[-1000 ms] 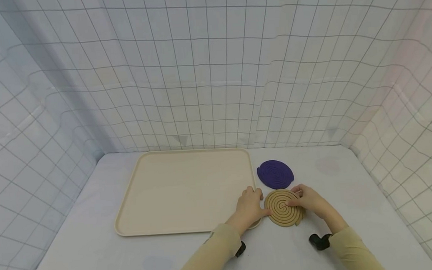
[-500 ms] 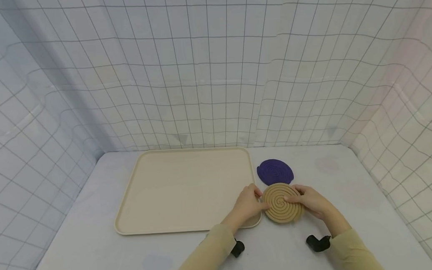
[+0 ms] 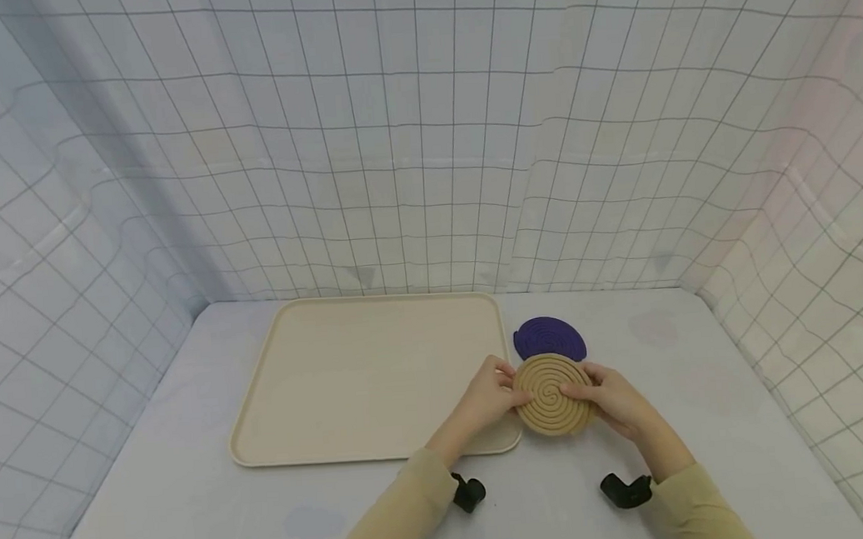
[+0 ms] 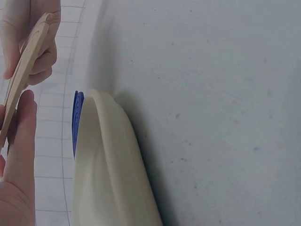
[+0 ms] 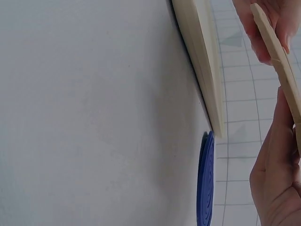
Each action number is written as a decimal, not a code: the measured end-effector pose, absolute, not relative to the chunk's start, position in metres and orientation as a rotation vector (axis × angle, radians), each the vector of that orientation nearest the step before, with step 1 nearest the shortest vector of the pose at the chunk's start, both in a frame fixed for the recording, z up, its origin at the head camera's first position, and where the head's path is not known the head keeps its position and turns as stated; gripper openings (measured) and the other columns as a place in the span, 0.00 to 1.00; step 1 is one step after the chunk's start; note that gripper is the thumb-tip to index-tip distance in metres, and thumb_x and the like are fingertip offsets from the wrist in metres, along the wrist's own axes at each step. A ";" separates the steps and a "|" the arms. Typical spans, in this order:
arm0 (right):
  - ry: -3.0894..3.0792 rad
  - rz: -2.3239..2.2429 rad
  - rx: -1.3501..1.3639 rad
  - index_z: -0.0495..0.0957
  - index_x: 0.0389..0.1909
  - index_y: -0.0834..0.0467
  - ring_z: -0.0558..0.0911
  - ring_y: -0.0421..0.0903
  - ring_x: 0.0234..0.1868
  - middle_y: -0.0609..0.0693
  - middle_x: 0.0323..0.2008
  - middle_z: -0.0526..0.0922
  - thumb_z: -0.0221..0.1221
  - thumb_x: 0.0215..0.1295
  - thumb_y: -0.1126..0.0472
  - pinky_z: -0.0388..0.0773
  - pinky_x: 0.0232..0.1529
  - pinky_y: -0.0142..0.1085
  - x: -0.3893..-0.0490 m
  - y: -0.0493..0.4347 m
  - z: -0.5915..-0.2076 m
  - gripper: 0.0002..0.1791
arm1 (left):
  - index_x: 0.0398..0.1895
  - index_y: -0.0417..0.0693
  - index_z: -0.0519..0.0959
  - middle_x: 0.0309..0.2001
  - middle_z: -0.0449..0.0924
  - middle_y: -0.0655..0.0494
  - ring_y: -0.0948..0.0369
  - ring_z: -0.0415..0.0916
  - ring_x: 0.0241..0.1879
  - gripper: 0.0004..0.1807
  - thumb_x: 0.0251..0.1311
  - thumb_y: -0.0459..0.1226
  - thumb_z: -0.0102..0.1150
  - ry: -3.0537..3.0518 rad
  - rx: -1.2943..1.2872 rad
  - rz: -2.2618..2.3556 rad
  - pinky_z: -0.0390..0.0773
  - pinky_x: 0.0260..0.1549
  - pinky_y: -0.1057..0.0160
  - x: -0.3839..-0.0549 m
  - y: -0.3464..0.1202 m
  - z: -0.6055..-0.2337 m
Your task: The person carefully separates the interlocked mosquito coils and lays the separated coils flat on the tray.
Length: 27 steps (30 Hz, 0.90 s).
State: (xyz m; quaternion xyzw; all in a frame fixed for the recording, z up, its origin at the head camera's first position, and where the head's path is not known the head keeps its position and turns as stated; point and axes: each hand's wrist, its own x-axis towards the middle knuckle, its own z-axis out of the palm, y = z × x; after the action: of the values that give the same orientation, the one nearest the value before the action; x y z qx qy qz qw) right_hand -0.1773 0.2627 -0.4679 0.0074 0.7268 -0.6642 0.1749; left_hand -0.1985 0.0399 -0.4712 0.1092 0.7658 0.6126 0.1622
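Both hands hold up a round tan coaster point(image 3: 551, 421) with a spiral groove over its face. My left hand point(image 3: 485, 398) pinches its left edge, thumb on the face and fingers behind. At the right edge, my right hand point(image 3: 617, 398) grips it the same way, thumb near the spiral's centre. Seen edge-on in the left wrist view, the tan coaster point(image 4: 26, 63) is thin and raised above the table. Just behind it on the table lies a purple spiral coaster point(image 3: 549, 334), its front part hidden by the tan one.
A large cream tray point(image 3: 364, 374) with a raised rim lies to the left, its right edge beneath my left hand. White grid-patterned curtains point(image 3: 422, 136) stand behind and on both sides. Dark cameras are strapped at both wrists.
Both hands have lifted the tan coaster off the table and moved it slightly left and away from me. It now overlaps the purple coaster in the head view.
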 end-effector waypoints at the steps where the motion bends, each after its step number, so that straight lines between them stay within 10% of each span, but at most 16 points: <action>1: 2.064 -1.883 0.020 0.63 0.61 0.75 0.82 0.37 0.36 0.44 0.37 0.81 0.59 0.67 0.65 0.82 0.39 0.30 -0.177 0.261 -0.467 0.28 | 0.43 0.39 0.66 0.39 0.84 0.37 0.64 0.74 0.25 0.19 0.54 0.29 0.67 2.182 0.310 1.754 0.75 0.25 0.70 -0.198 0.038 -0.470; 27: 2.082 -1.930 -0.036 0.62 0.67 0.72 0.85 0.40 0.43 0.58 0.49 0.83 0.63 0.64 0.62 0.83 0.46 0.33 -0.154 0.193 -0.454 0.34 | 0.54 0.41 0.78 0.43 0.83 0.50 0.65 0.75 0.35 0.23 0.58 0.43 0.68 2.098 0.163 1.934 0.76 0.32 0.68 -0.173 -0.004 -0.459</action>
State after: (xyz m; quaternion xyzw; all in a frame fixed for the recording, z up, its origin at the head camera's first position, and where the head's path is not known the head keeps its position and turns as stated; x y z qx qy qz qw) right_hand -0.1537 0.1933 -0.4541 -0.0127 0.7250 -0.6720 0.1508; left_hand -0.1730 -0.0045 -0.4588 0.0566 0.7267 0.6699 0.1414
